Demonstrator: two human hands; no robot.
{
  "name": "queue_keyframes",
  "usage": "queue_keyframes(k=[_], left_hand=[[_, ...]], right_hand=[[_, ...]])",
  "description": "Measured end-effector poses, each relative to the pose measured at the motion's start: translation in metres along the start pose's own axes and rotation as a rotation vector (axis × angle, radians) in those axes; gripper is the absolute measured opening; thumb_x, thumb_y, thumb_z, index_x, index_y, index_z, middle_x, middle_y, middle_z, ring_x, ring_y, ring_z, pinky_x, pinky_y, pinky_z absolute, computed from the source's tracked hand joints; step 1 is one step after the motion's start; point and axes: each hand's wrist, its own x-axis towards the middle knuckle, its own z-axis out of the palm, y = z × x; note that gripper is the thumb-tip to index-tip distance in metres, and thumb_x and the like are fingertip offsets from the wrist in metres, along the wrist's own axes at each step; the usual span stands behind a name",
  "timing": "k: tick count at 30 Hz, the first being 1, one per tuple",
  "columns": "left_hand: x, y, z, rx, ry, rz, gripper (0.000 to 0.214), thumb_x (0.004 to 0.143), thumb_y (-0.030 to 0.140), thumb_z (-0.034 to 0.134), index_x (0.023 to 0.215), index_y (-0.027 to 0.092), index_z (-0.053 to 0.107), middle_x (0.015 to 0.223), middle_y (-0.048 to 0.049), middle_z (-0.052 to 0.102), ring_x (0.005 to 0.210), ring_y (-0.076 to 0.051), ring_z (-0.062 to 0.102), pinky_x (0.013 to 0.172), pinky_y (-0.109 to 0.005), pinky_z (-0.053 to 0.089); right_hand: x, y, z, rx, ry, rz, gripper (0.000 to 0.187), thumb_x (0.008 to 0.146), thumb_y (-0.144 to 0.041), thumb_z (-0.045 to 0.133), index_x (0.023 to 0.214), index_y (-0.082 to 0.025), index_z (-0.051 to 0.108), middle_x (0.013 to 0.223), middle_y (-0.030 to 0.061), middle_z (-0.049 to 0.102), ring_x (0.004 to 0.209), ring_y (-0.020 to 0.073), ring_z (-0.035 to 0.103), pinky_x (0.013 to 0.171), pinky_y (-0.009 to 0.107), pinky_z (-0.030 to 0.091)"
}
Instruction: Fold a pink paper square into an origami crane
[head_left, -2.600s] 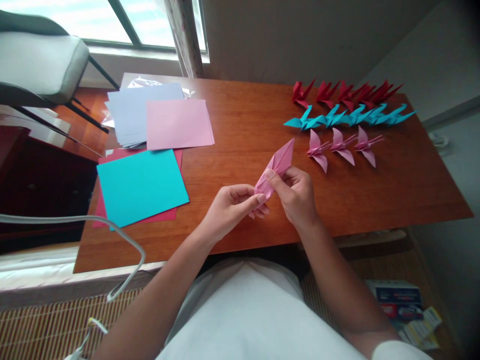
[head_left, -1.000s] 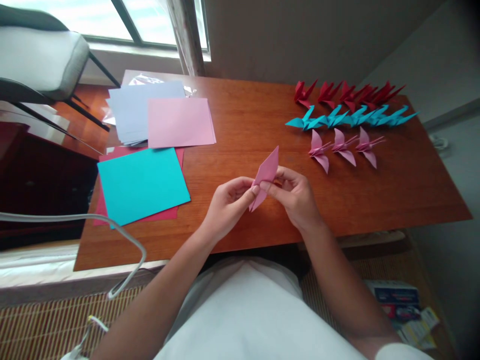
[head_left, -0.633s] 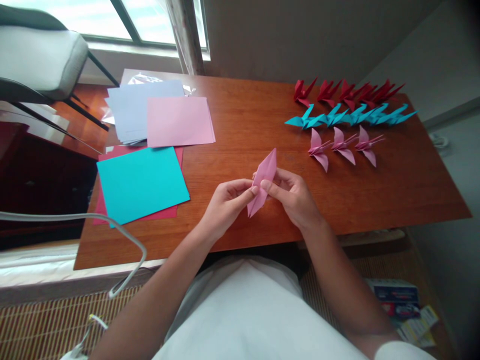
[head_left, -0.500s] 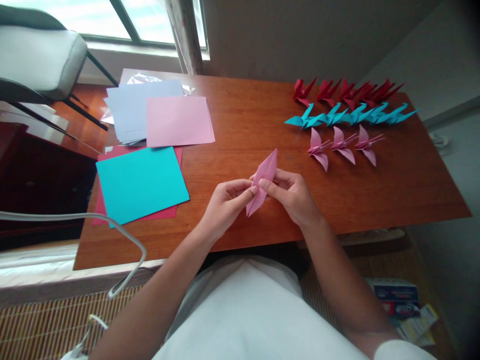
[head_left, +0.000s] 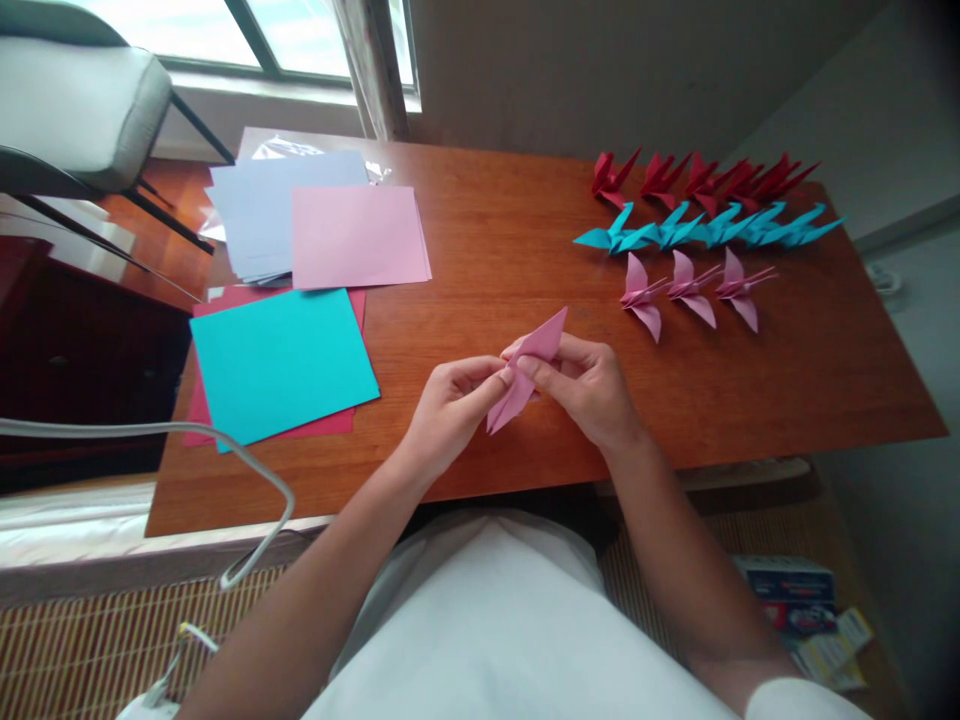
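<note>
Between my two hands is a folded piece of pink origami paper (head_left: 545, 338), a long pointed diamond tilted up to the right. My left hand (head_left: 459, 403) pinches its left edge near the middle, thumb on top. From the right, my right hand (head_left: 589, 385) grips the same piece, its thumb pressed on the face close to the left thumb. The fingers behind the paper are partly hidden. Farther right on the table stand a row of pink paper cranes (head_left: 691, 288), a row of blue cranes (head_left: 705, 230) and a row of red cranes (head_left: 697, 182).
On the wooden table's (head_left: 480, 250) left lie pink sheets (head_left: 361, 237), pale blue-grey sheets (head_left: 255, 215), a turquoise sheet (head_left: 285, 365) and red sheets (head_left: 337, 425) beneath it. A white cable (head_left: 259, 470) curves past the near left corner. A chair (head_left: 90, 115) stands beyond.
The pink folded paper has turned slightly clockwise, its upper tip moving right and a little down. Both hands keep their hold, and the view has shifted slightly.
</note>
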Motion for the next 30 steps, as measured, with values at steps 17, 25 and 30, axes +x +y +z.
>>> queue_keyframes(k=[17,25,30], left_hand=[[0.001,-0.003,-0.004,0.011,0.062,0.056,0.022,0.084,0.038,0.077,0.09,0.018,0.084,0.077,-0.0026,0.075,0.072,-0.016,0.062,0.068,-0.025,0.045],[0.002,-0.005,-0.003,-0.063,0.13,0.037,0.027,0.08,0.042,0.081,0.091,0.018,0.083,0.083,-0.0043,0.078,0.074,-0.017,0.066,0.071,-0.026,0.049],[0.001,-0.006,-0.002,-0.029,0.133,0.088,0.027,0.082,0.043,0.08,0.094,0.019,0.084,0.088,-0.0053,0.08,0.084,-0.022,0.071,0.077,-0.028,0.052]], right_hand=[[-0.001,-0.005,0.0,-0.426,-0.021,-0.393,0.017,0.096,-0.026,0.066,0.106,-0.032,0.077,0.108,0.002,0.078,0.103,0.0221,0.071,0.091,0.041,0.056],[-0.006,-0.002,0.003,-0.289,0.105,-0.124,0.014,0.091,-0.036,0.071,0.099,-0.026,0.075,0.097,0.0019,0.075,0.086,0.0197,0.067,0.08,0.035,0.055],[-0.01,0.005,0.017,0.003,0.144,-0.036,0.015,0.089,-0.033,0.072,0.102,-0.029,0.077,0.105,0.0013,0.074,0.096,0.0203,0.068,0.085,0.034,0.056]])
